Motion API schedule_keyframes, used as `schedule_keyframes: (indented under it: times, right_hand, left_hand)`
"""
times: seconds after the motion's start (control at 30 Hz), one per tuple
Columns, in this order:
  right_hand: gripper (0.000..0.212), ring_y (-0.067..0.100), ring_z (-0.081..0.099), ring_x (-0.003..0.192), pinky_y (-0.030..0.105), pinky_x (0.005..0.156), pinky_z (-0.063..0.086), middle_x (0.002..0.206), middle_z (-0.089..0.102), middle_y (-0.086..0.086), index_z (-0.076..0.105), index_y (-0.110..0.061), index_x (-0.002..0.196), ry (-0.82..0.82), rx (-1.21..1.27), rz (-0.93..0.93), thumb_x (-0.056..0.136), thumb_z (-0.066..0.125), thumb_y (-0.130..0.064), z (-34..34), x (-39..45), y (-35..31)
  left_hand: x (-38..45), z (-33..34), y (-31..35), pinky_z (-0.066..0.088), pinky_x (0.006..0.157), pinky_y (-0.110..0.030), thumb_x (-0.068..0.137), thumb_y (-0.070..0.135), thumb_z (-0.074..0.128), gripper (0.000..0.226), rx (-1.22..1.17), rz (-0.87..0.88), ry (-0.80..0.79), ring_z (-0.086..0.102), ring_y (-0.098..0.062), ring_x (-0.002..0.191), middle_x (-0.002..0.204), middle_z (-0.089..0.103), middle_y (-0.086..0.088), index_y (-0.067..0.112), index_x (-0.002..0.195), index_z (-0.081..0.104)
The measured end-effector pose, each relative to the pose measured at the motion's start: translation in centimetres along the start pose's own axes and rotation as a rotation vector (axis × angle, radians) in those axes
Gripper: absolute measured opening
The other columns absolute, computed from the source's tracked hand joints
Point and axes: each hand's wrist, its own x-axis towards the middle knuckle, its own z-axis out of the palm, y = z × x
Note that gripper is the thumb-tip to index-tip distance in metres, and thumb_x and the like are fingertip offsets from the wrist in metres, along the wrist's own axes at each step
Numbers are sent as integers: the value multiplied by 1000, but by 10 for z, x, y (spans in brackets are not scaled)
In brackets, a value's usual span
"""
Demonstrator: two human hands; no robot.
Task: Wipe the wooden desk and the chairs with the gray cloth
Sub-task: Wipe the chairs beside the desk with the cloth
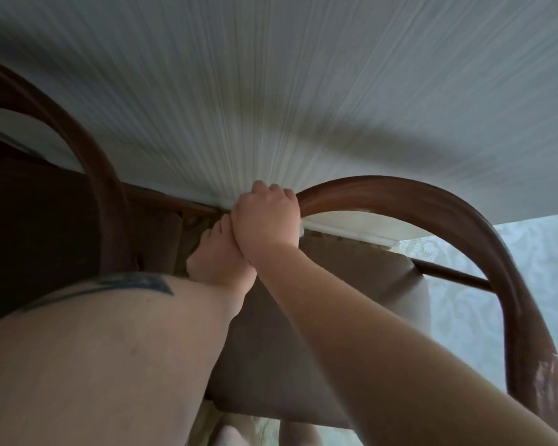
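Both forearms are bare, with no sleeves showing. The left forearm (116,342) carries a dark tattoo (110,286) of angular lines and a pointed shape. No rings or watch show on the hands.

The right hand (266,217) covers most of the left hand (219,255), so the left grip cannot be read. The gray cloth is hidden. The left chair's (78,149) curved back runs off-frame.

Dim, cool light, soft shadows across the wall (303,91), motion blur, wide-angle bending at edges
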Motion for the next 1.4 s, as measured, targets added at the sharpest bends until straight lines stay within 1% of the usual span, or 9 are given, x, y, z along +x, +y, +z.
schedule_keyframes:
  times: [0.13, 0.23, 0.33, 0.5, 0.7, 0.93, 1.03, 1.2, 1.4]
  right_hand:
    - [30, 20, 61, 88, 44, 112, 25, 94, 64, -3, 73, -22, 95, 369, 103, -61, 96, 46, -37, 14, -6, 55]
    - [31, 25, 63, 90, 48, 112, 27, 96, 67, 1, 75, -23, 93, 572, 215, 404, 93, 48, -38, 1, -3, 122]
    - [34, 27, 60, 88, 46, 103, 37, 93, 64, 4, 75, -20, 91, 539, 214, 501, 92, 45, -35, 0, -2, 108]
    - [23, 24, 58, 83, 37, 93, 39, 91, 62, 1, 72, -21, 96, 350, 211, -206, 92, 54, -35, 13, -5, 75]
    - [22, 25, 55, 88, 42, 102, 37, 91, 60, 2, 72, -19, 92, 392, 210, 91, 90, 54, -32, 22, -12, 38]
    - [28, 28, 57, 90, 48, 106, 38, 93, 60, 4, 71, -18, 89, 263, 213, -32, 92, 47, -31, 19, -20, 17]
    - [35, 25, 57, 101, 47, 115, 24, 105, 62, 2, 69, -24, 103, 150, 116, -210, 97, 39, -41, 7, -14, 39]
    - [26, 23, 58, 92, 49, 116, 21, 92, 61, -1, 72, -20, 93, 343, 160, 246, 92, 51, -34, -4, -6, 65]
    - [27, 20, 59, 93, 46, 116, 19, 95, 62, -3, 69, -25, 97, 261, 129, -60, 93, 47, -40, 4, -9, 61]
  left_hand:
    - [-4, 1, -1, 35, 61, -34, 91, 34, 21, 43, -45, 63, 98, 59, -32, 87, 93, 60, -9, 10, 103, 55]
    - [-5, 8, -3, 32, 53, -32, 91, 37, 11, 53, -68, 98, 186, 58, -30, 76, 82, 59, -8, 10, 94, 57]
    - [-4, 5, -3, 33, 52, -30, 92, 35, 14, 50, -71, 87, 169, 57, -30, 70, 77, 59, -8, 11, 90, 57]
    - [-6, 3, -2, 40, 53, -33, 89, 39, 8, 57, -87, 84, 157, 56, -28, 73, 81, 58, -7, 11, 93, 57]
    - [-8, 5, -5, 32, 50, -29, 92, 36, 15, 46, -24, 89, 164, 58, -26, 71, 78, 58, -4, 14, 89, 55]
    - [-5, 0, -1, 41, 66, -31, 92, 38, 44, 23, 15, 38, 18, 58, -18, 100, 106, 59, 5, 22, 107, 50]
    - [-6, -2, 1, 36, 60, -29, 94, 38, 25, 34, -18, 16, 63, 59, -19, 94, 100, 60, 3, 20, 104, 52]
    - [-7, 5, -3, 33, 52, -29, 91, 37, 10, 52, -17, 82, 151, 58, -24, 75, 80, 58, -1, 15, 92, 57]
    - [-4, 8, -6, 29, 45, -25, 92, 29, 24, 37, -40, 90, 228, 58, -26, 63, 70, 57, -2, 14, 82, 56]
